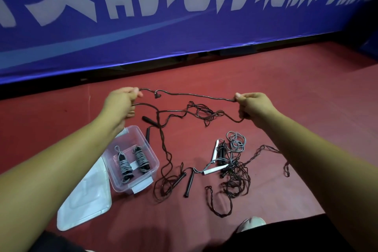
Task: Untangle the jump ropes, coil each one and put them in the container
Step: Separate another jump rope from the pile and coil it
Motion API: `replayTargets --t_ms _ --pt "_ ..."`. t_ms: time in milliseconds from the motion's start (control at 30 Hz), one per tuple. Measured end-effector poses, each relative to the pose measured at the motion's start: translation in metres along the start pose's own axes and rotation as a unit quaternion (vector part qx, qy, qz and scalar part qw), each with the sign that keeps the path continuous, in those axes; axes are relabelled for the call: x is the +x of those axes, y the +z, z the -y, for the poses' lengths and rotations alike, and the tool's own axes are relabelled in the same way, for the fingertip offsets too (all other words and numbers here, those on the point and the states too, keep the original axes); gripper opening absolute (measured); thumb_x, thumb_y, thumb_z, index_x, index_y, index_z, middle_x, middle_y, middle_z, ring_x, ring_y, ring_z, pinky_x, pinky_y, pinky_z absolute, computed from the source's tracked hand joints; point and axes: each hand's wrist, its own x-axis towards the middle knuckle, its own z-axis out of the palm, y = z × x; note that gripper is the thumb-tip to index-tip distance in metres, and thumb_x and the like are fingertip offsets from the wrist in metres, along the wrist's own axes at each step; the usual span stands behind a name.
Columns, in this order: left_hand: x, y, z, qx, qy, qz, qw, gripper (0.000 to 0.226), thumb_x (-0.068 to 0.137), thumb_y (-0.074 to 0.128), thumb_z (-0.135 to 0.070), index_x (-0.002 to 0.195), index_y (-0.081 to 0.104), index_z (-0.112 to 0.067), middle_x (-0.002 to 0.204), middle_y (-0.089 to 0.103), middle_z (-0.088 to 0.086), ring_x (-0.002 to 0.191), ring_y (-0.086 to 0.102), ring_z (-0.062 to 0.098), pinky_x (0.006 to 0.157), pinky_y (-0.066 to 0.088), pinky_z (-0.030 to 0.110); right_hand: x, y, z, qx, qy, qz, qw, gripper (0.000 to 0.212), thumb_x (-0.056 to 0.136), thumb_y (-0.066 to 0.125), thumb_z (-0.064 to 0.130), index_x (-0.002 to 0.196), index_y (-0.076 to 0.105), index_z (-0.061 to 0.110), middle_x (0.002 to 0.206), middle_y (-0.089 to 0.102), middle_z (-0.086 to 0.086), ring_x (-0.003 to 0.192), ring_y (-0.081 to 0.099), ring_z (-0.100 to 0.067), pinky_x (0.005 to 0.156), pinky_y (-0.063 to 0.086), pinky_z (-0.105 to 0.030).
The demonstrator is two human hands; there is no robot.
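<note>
My left hand point(120, 101) and my right hand point(252, 104) each grip a thin dark jump rope point(190, 94), stretched between them above the red floor with a small knot near the left end. More of this rope hangs below in loops and runs down to a tangle point(235, 178) of dark ropes with black and white handles. A grey rope point(237, 141) lies loosely coiled at the tangle's far side. The clear plastic container point(152, 166) stands under my left forearm and holds two coiled grey ropes point(134, 162).
The container's white lid point(86, 200) lies flat on the floor to its near left. Two black handles point(148, 127) lie beyond the container. A blue banner wall point(184, 26) closes off the far side. A shoe tip point(252, 223) shows at the bottom.
</note>
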Motion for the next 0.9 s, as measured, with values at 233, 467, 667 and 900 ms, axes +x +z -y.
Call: replayTargets --t_ms 233,467,667,900 --pt "-0.007 0.009 -0.005 -0.082 -0.089 0.04 0.992 0.027 0.103 0.043 -0.015 0.078 0.053 -0.011 0.042 0.037 -0.008 0.043 0.036 0.01 0.038 0.027 0.015 -0.02 0.017 0.001 -0.179 -0.066 0.091 0.977 0.026 0.101 0.057 0.018 0.093 0.067 -0.004 0.067 0.064 -0.011 0.059 0.055 -0.019 0.057 0.049 -0.029" --pt "-0.043 0.032 -0.024 -0.034 -0.032 0.212 0.976 0.016 0.096 0.05 -0.001 0.085 0.062 -0.004 0.061 0.058 0.004 0.058 0.061 0.021 0.053 0.039 0.026 -0.051 0.047 0.032 -0.12 -0.107 0.223 0.961 0.013 0.103 0.05 0.007 0.091 0.056 0.007 0.078 0.069 -0.01 0.057 0.063 -0.007 0.059 0.048 -0.02" --pt "-0.063 0.051 -0.035 -0.115 -0.017 0.278 0.954 0.017 0.097 0.047 0.002 0.085 0.057 -0.004 0.067 0.06 0.008 0.065 0.063 0.017 0.06 0.051 0.023 -0.077 0.074 0.043 -0.147 -0.114 0.364 0.913 0.05 0.081 0.079 0.036 0.125 0.057 0.025 0.096 0.067 -0.011 0.084 0.064 -0.023 0.081 0.051 -0.036" --pt "-0.067 0.061 -0.034 -0.244 -0.02 0.227 0.943 0.014 0.093 0.053 0.007 0.088 0.062 -0.003 0.073 0.062 0.008 0.074 0.06 0.017 0.069 0.053 0.023 -0.099 0.103 0.035 -0.063 -0.065 0.374 0.923 0.031 0.083 0.08 0.029 0.093 0.054 0.015 0.058 0.042 0.002 0.051 0.033 -0.013 0.051 0.026 -0.029"
